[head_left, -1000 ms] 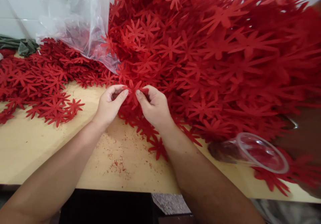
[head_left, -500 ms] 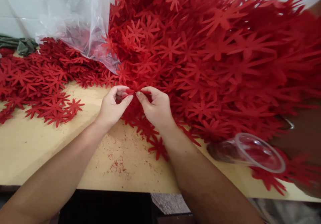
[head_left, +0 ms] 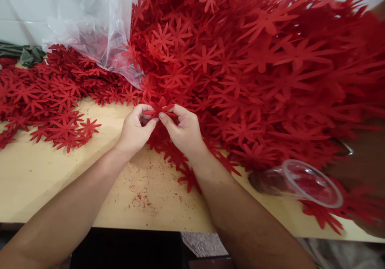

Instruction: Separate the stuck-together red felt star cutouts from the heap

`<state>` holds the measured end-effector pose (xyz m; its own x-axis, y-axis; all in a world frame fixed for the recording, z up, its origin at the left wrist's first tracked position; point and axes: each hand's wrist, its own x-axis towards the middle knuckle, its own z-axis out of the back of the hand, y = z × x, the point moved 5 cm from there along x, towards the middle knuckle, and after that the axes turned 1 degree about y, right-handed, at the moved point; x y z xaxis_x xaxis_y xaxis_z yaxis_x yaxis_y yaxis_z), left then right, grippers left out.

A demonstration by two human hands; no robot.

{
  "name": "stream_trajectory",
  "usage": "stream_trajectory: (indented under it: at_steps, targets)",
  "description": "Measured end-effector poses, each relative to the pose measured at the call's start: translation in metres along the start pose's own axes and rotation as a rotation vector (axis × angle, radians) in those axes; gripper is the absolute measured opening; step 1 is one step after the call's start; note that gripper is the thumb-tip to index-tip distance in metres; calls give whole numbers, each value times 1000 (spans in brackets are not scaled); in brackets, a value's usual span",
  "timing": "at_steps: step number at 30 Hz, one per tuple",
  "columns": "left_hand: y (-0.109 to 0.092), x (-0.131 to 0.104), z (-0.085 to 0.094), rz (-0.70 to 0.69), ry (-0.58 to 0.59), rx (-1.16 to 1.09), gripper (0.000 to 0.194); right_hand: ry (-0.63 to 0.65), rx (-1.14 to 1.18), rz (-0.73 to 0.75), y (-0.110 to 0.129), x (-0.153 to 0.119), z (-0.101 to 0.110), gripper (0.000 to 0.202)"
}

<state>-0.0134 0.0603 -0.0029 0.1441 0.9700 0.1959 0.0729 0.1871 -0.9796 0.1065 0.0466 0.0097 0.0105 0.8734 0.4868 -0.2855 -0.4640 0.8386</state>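
Observation:
Both hands meet at the near edge of a huge heap of red flower-shaped felt cutouts. My left hand and my right hand pinch the same red felt flower between thumbs and fingertips, its petals sticking up above the fingers. More cutouts lie under and just beyond the hands. A flatter spread of the same red flowers lies on the table at the left.
The wooden table carries red fluff specks near its front edge. A clear plastic bag lies at the back left, a green cloth at the far left. A transparent cup lies on its side at the right.
The hands have drawn closer together and lifted slightly; the pinched flower now stands higher, with its petals showing above the fingers.

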Motion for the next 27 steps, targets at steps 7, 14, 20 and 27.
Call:
stream_trajectory:
  at_steps: [7,14,20,27]
  targets:
    - [-6,-4,-3,-57,37,-4,22,-135,-60,-64,4,0,9,31]
    - [-7,-1,1,-51,25,-79,16,-47,-192,21,8,0,3,39]
    - [-3,-1,10,-5,-165,-111,6,49,-176,92,12,1,0,24]
    - [1,5,27,128,-309,-303,7,-66,-252,116,0,8,22,19]
